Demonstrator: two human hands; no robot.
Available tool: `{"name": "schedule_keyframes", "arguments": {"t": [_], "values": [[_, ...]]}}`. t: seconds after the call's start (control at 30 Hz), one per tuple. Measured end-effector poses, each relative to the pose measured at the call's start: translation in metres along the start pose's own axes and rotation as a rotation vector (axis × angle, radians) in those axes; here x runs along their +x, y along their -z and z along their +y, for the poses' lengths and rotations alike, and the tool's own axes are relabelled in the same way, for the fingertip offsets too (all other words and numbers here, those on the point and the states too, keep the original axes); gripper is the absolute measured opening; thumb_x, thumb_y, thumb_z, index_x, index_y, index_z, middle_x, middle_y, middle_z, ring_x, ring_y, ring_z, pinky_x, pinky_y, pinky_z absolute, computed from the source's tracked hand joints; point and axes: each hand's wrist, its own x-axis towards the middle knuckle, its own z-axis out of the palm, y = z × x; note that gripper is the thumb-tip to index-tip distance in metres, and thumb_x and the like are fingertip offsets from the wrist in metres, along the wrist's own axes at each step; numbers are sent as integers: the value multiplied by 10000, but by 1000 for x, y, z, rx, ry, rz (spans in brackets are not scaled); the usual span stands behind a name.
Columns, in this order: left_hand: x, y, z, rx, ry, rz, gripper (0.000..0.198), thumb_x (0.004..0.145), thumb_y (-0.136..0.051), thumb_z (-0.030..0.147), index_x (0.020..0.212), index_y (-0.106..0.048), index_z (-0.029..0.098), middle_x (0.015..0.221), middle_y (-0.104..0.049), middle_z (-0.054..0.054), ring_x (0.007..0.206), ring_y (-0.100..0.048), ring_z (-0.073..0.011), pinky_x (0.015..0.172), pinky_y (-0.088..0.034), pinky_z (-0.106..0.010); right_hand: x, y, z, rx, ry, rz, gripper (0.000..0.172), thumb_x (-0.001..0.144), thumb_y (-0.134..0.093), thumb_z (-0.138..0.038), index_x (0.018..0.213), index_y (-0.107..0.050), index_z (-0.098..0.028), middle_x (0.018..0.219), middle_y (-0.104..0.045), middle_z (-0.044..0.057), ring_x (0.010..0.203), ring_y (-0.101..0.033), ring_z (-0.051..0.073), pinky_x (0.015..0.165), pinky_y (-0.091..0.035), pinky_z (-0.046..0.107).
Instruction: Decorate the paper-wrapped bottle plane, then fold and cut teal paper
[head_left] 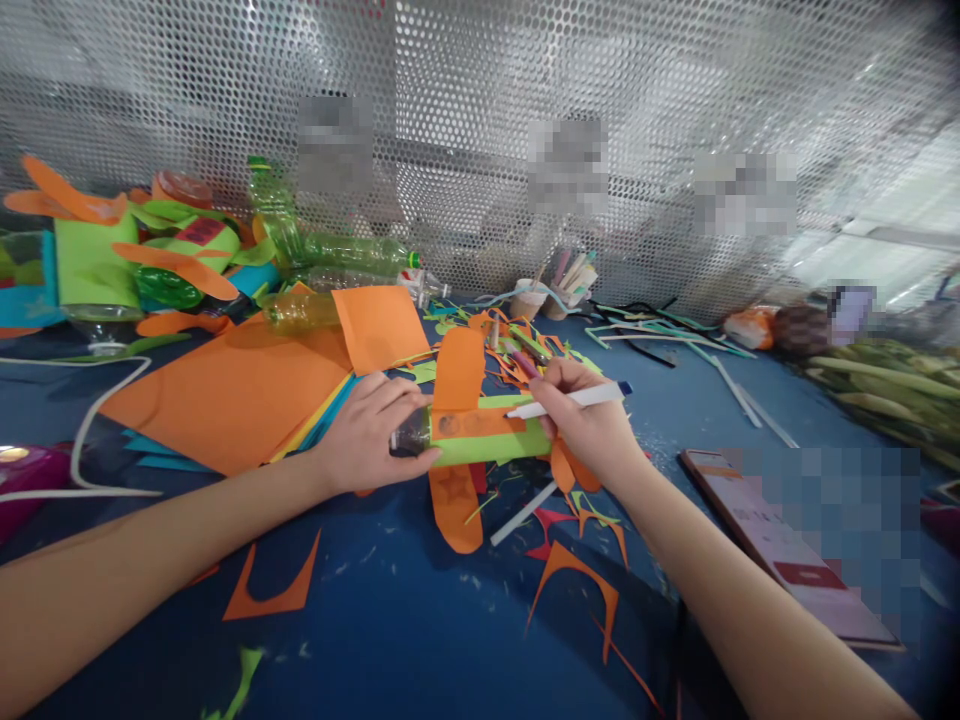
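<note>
Blue table beneath, left hand cups bottle, right hand pinches marker.

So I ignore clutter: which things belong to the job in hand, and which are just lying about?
In the job: marker, in the right hand; green-wrapped bottle with orange paper strips, left hand on it.
Apparently just lying about: phone; orange offcuts; clear green bottles.

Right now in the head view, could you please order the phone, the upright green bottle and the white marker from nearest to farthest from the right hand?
1. White marker: held in the right hand.
2. Phone: lying to the right.
3. Upright green bottle: far back, to the left.
</note>
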Motion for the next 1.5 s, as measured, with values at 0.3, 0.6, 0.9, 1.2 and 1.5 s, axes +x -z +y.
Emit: {"name": "schedule_keyframes", "arguments": {"t": [0.3, 0.6, 0.9, 1.2, 1.5], "values": [[0, 1, 0, -5, -6, -2, 413, 772, -604, 468, 1040, -540, 161, 1003, -626, -90, 865, -570, -232, 805, -431, -409, -1, -4, 1, 30, 23, -52, 282, 778, -553, -236, 563, -370, -231, 366, -481, -76, 363, -411, 84, 465, -347, 228], [-1, 0, 0, -5, -3, -2, 416, 768, -606, 469, 1046, -541, 166, 1008, -628, -94, 873, -575, -234, 815, -437, -417, -2, -4, 2, 100, 7, -101, 284, 797, -577, -298, 602, -382, -231, 391, -519, -77, 375, -432, 86, 472, -357, 234], [0, 1, 1, -5, 1, -9, 405, 769, -604, 462, 1047, -544, 174, 1011, -633, -92, 876, -575, -234, 817, -437, -416, -3, -4, 2, 82, -18, -105, 284, 791, -583, -307, 603, -383, -233, 380, -506, -80, 364, -439, 87, 468, -372, 237], [-1, 1, 0, -2, -2, -7, 410, 766, -608, 460, 1044, -541, 166, 1011, -629, -96, 880, -572, -237, 819, -433, -412, -3, -3, -1, 87, -4, -131, 273, 791, -580, -293, 601, -395, -231, 398, -526, -72, 374, -453, 87, 463, -367, 230], [0, 2, 1, -7, -5, -11, 400, 771, -604, 455, 1047, -537, 174, 1006, -625, -91, 880, -572, -235, 817, -433, -408, -2, -3, 1, 83, -7, -149, 283, 782, -593, -326, 600, -397, -235, 403, -529, -68, 390, -465, 95, 476, -385, 240]]}}
